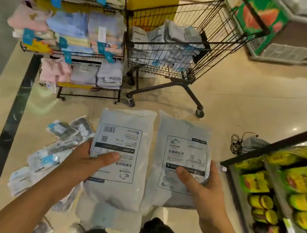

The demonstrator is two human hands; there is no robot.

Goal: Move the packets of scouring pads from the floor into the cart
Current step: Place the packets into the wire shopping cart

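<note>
Head view: the left hand point(82, 162) grips one packet of scouring pads point(118, 163), the right hand point(200, 187) grips another packet point(180, 161), side by side; more packets point(51, 152) lie on the floor point(253, 96), others in the cart point(172, 44) ahead

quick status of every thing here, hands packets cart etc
left hand: grips left packet, thumb on top
right hand: grips right packet, thumb on top
both packets: lifted off the floor
floor packets: loose pile, not yet moved
cart: partly filled with packets
</note>
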